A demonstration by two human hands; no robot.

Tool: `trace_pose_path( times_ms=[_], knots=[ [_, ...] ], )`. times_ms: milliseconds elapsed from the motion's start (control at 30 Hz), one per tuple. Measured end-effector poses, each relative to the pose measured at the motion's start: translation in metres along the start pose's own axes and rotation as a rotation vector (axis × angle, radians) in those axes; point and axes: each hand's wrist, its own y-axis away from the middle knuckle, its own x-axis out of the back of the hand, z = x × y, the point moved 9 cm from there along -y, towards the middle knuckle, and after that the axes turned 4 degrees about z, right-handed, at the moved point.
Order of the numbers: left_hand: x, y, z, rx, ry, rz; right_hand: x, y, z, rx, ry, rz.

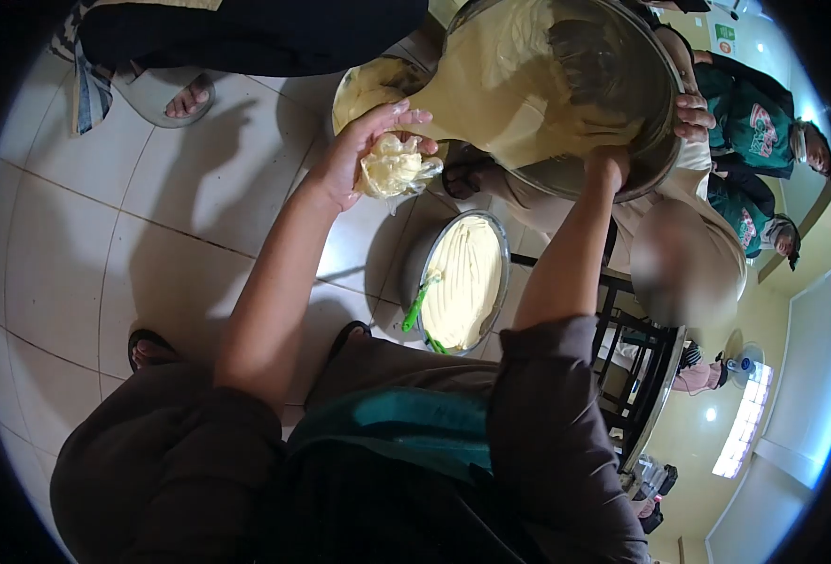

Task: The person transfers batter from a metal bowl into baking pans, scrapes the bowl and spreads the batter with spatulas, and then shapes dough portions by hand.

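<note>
My left hand (375, 150) is cupped, fingers partly curled, around crumpled clear plastic (397, 169) smeared with pale yellow batter. My right hand (607, 167) reaches into a large tilted metal basin (667, 75), its fingers hidden in there. Thick batter (500, 89) coats the basin's inside and hangs over its lower edge, toward a second container (345, 99) of batter at the upper left. Another person's hand (694, 117) grips the tilted basin's rim. Below, on the floor, stands an oval tub (504, 273) of smoothed pale batter with a green-handled utensil (418, 303) at its edge.
White floor tiles (180, 197) spread to the left, where a person's sandaled foot (185, 99) stands. Beside the tub is a dark metal frame (627, 367). Several people, some in green shirts (752, 127), are at the right; a fan (744, 365) stands farther back.
</note>
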Motion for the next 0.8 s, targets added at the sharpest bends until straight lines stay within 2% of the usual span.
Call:
trace_pose_path(
  times_ms=[67, 133, 267, 333, 367, 433, 500, 600, 633, 667, 700, 733, 800],
  knots=[
    [-0.002, 0.002, 0.003, -0.026, 0.015, 0.017, -0.040, -0.032, 0.011, 0.095, 0.130, 0.105],
    [0.000, 0.001, 0.008, -0.057, 0.031, 0.042, -0.094, -0.069, 0.016, 0.085, 0.281, -0.392],
    [-0.003, 0.006, 0.018, -0.071, -0.004, 0.045, -0.035, -0.061, -0.015, 0.227, 0.058, -0.228],
    [0.000, 0.008, 0.015, -0.053, 0.007, 0.037, -0.032, -0.050, -0.016, 0.224, -0.003, -0.185],
    [0.000, 0.007, 0.016, -0.049, 0.011, 0.031, -0.066, -0.054, -0.010, 0.172, 0.005, -0.207],
    [0.000, 0.010, 0.018, -0.038, 0.009, 0.048, -0.082, -0.053, -0.008, 0.155, 0.084, -0.217],
    [0.004, 0.011, 0.021, -0.033, 0.009, 0.053, -0.062, -0.034, -0.012, 0.223, 0.218, -0.189],
    [0.014, 0.007, 0.017, -0.042, 0.060, 0.057, 0.033, 0.061, -0.016, -0.020, -0.035, -0.055],
    [0.018, 0.006, 0.017, -0.046, 0.090, 0.068, -0.008, 0.049, 0.001, -0.061, 0.006, -0.066],
    [0.020, 0.004, 0.017, -0.050, 0.120, 0.074, -0.045, 0.043, -0.012, 0.159, 0.246, -0.161],
    [0.021, 0.003, 0.014, -0.022, 0.195, 0.086, -0.068, 0.042, -0.025, 0.296, 0.324, -0.213],
    [0.019, 0.004, 0.016, -0.052, 0.217, 0.087, -0.067, 0.042, -0.028, 0.271, 0.221, -0.210],
    [0.020, 0.008, 0.025, -0.116, 0.253, 0.102, -0.022, 0.047, -0.027, 0.149, -0.081, -0.148]
  ],
)
